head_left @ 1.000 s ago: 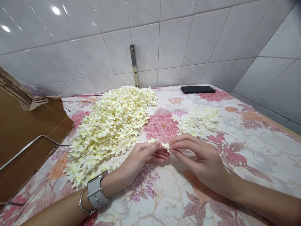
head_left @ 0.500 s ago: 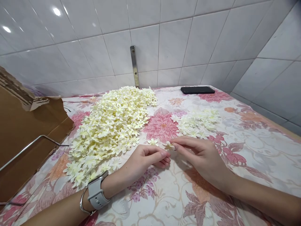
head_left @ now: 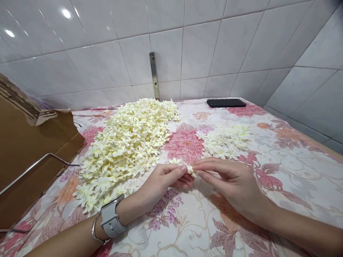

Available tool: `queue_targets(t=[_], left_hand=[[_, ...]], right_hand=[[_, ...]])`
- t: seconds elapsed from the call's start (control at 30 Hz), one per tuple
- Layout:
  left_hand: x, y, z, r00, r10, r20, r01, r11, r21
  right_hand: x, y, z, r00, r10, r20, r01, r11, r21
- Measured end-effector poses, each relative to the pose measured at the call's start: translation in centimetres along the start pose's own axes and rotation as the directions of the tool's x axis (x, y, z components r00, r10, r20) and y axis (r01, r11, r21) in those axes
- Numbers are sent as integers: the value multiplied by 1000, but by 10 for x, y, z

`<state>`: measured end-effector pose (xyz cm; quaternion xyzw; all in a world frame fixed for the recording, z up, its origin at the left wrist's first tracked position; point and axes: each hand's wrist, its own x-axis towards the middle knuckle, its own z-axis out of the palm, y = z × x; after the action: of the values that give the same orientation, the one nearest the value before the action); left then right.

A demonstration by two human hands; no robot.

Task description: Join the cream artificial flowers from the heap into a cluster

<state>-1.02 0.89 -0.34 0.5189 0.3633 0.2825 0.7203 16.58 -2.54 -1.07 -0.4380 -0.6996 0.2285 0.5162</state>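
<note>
A small white flower [head_left: 190, 169] with a pale yellow centre sits between my two hands above the patterned cloth. My left hand [head_left: 167, 177], with a grey watch [head_left: 112, 217] on its wrist, pinches the flower's near side between thumb and fingers. From the other side, the thumb and forefinger of my right hand [head_left: 227, 178] close on its edge; the exact contact is partly hidden. A single white flower [head_left: 175, 161] lies just behind my left fingertips. To the left spreads a big heap of the same flowers [head_left: 131, 139]. Beyond my right hand is a smaller group of white flowers [head_left: 225, 141].
The floral tablecloth [head_left: 187, 228] covers the table up to a tiled wall [head_left: 166, 43]. A black phone [head_left: 226, 103] lies at the back. On the left stands torn cardboard [head_left: 34, 153] with a bent metal wire [head_left: 29, 169]. A metal bracket [head_left: 153, 75] is fixed to the wall.
The flower in my right fingers has moved slightly left and come into my left hand's pinch. My left thumb has closed onto it. The heaps have stayed as they were.
</note>
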Motion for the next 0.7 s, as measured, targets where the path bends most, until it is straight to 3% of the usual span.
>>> queue_targets(t=[0.27,0.43,0.57,0.7], left_hand=[[0,1,-1,999,-18,-47,17,1000,-16],[1,1,0,995,-33,-99,37,999,38],[1,3,2,989,-19,-144,25,999,43],[0,3,3,988,-27,-155,32,999,29]], right_hand=[[-3,3,0,993,91,78,-99,988,119],[1,3,1,951,278,138,-304,925,227],[4,1,2,902,422,88,-428,852,300],[8,6,-6,903,426,-63,-404,889,215]])
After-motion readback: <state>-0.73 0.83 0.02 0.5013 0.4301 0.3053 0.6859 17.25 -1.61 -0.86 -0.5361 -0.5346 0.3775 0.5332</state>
